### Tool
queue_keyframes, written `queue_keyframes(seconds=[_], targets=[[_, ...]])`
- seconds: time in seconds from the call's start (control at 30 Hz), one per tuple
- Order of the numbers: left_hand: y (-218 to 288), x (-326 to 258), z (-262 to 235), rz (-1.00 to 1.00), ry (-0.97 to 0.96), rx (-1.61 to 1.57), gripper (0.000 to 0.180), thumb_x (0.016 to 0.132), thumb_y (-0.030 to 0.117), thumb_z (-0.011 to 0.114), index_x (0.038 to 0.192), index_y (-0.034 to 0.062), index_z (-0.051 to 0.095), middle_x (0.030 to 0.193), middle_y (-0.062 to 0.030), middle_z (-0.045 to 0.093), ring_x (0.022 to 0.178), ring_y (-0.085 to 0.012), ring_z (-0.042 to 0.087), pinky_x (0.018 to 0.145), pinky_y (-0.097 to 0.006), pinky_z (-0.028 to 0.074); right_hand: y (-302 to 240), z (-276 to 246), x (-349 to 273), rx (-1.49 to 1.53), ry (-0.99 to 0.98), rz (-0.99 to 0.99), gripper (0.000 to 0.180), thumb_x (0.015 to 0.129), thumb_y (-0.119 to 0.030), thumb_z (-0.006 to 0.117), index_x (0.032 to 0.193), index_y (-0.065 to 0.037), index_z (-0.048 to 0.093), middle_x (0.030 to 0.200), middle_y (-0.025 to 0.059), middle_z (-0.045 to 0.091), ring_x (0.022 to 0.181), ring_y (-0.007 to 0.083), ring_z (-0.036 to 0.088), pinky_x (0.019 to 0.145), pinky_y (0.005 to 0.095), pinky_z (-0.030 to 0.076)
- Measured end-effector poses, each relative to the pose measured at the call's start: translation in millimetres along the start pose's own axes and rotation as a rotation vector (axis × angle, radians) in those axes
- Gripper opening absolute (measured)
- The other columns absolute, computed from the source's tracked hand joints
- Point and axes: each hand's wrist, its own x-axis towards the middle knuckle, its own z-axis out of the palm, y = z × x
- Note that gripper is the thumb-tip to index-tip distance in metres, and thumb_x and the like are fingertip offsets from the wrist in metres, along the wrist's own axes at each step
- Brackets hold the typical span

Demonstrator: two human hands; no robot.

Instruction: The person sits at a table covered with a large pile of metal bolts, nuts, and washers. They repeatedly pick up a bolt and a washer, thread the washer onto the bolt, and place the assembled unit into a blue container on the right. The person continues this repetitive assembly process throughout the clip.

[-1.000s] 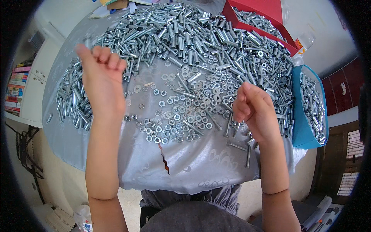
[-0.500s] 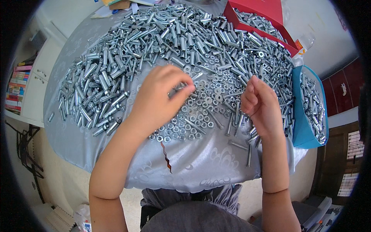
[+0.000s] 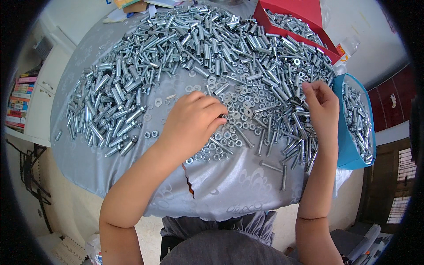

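Observation:
My left hand (image 3: 193, 120) is over the middle of the table. Its thumb and fingertips press together just above loose nuts (image 3: 230, 136) and flat washers (image 3: 236, 115); whatever sits between them is hidden. Farther right, my right hand (image 3: 323, 104) hovers at the edge of a heap of bolts (image 3: 298, 123) and metal sleeves. Its fingers are curled in beside the thumb, and I cannot make out anything in them. Two nuts (image 3: 151, 134) lie to the left of my left forearm.
A large heap of sleeve anchors (image 3: 119, 88) curves around the table's left and far side. At the far right stands a red box (image 3: 329, 51) of metal parts, with a blue bag (image 3: 342, 145) of more parts nearer. The grey tablecloth (image 3: 229, 190) has a tear near the front.
My right hand has moved right, over the bolts near the blue bag. My left hand has come slightly nearer and right, uncovering washers and two nuts on its left.

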Motion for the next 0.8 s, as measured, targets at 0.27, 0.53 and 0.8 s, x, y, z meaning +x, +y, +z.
queue_keyframes(seconds=[0.27,0.53,0.8], targets=[[11.7,2.8,-6.6,-0.198,0.207,-0.493,0.018,0.074,0.006,0.069,0.091,0.0027,0.063,0.089,-0.0046,0.064,0.079,-0.0122,0.058,0.072,-0.025,0.044,-23.5,-4.1,-12.3,-0.244,-0.243,-0.105,0.012,0.071,-0.01,0.067,0.077,0.0,0.061,0.059,0.0026,0.047,0.057,0.0113,0.044,0.053,0.0252,0.036],[9.9,2.5,-4.9,-0.358,0.208,-0.906,0.02,0.081,0.005,0.064,0.1,-0.0016,0.059,0.093,-0.0072,0.062,0.085,-0.0097,0.057,0.077,-0.022,0.045,-26.9,1.1,-18.6,-0.374,-0.355,-0.266,0.015,0.064,-0.008,0.065,0.078,-0.003,0.063,0.073,0.0084,0.057,0.075,0.0241,0.054,0.07,0.0338,0.042],[6.8,2.3,-3.8,-0.354,0.242,-0.927,0.019,0.083,0.006,0.062,0.1,-0.0021,0.058,0.093,-0.007,0.062,0.086,-0.01,0.058,0.079,-0.022,0.044,-31.6,-0.3,-22.6,-0.576,-0.407,-0.381,0.012,0.063,-0.011,0.068,0.074,-0.007,0.065,0.069,0.0052,0.061,0.074,0.0236,0.054,0.073,0.0344,0.039]])
